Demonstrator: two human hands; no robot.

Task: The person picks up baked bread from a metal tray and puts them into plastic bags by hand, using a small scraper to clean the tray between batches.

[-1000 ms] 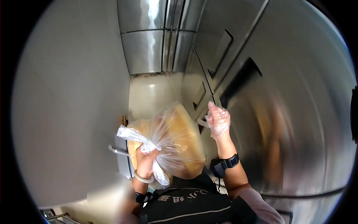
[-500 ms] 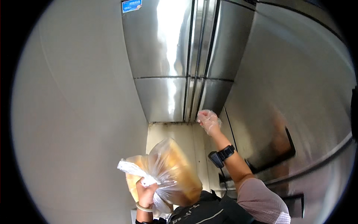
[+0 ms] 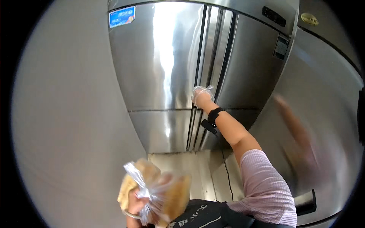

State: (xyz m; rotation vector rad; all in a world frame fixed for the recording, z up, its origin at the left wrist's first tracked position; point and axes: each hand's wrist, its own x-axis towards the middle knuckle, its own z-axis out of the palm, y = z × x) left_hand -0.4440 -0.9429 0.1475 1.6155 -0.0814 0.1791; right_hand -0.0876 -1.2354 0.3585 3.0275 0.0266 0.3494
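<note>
At the lower left, my left hand [image 3: 137, 202] is closed around the gathered neck of a clear plastic bag [image 3: 154, 203]. Tan and yellowish pieces fill it; they are too blurred to name. Ahead, my right hand [image 3: 202, 95], in a thin clear plastic glove, reaches up to a stainless steel refrigerator [image 3: 144, 57]. Its fingers look curled at the handle strip [image 3: 205, 70] beside the upper left door, though the fingertips are partly hidden. A black band with a small device [image 3: 213, 117] is strapped on my right wrist.
A grey wall or panel [image 3: 68, 114] rises close on my left. Another steel cabinet [image 3: 323, 114] stands close on my right, reflecting an arm, with a dark handle [image 3: 306, 205] low down. A black cable [image 3: 228, 174] hangs over the pale floor [image 3: 171, 161].
My right hand has moved up and forward, from in front of the lower doors to the upper door's handle strip. The bag in my left hand has shifted slightly down and left.
</note>
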